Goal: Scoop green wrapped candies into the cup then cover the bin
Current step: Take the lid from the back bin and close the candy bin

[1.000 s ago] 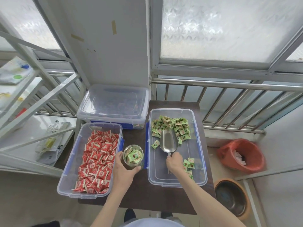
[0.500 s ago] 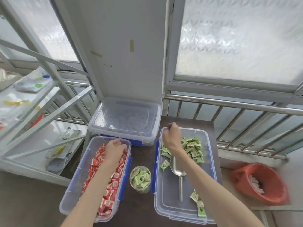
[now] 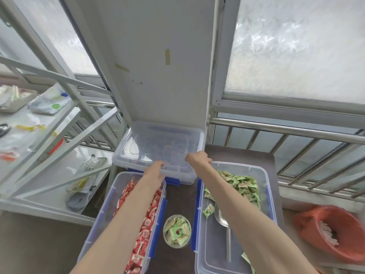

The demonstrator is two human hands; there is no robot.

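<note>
A clear bin [image 3: 271, 196] with blue latches sits at the right, with green wrapped candies [image 3: 245, 186] heaped at its far end and a metal scoop [image 3: 222, 218] lying inside. Between the two front bins stands a small clear cup [image 3: 177, 231] full of green candies. A clear lid [image 3: 158, 143] lies on top of a closed bin at the back. My left hand [image 3: 156, 172] grips the lid's front edge. My right hand [image 3: 198, 158] curls around its front right corner.
An uncovered bin of red wrapped candies [image 3: 110, 196] lies under my left forearm. The dark table [image 3: 177, 196] is narrow. A metal railing [image 3: 286, 129] runs behind it, a white shelf rack [image 3: 49, 119] stands at the left, and a red basket [image 3: 331, 234] is at the right.
My right hand let go of the scoop, which now lies in the green candy bin. Both hands moved forward from the cup and bins to the lid at the back.
</note>
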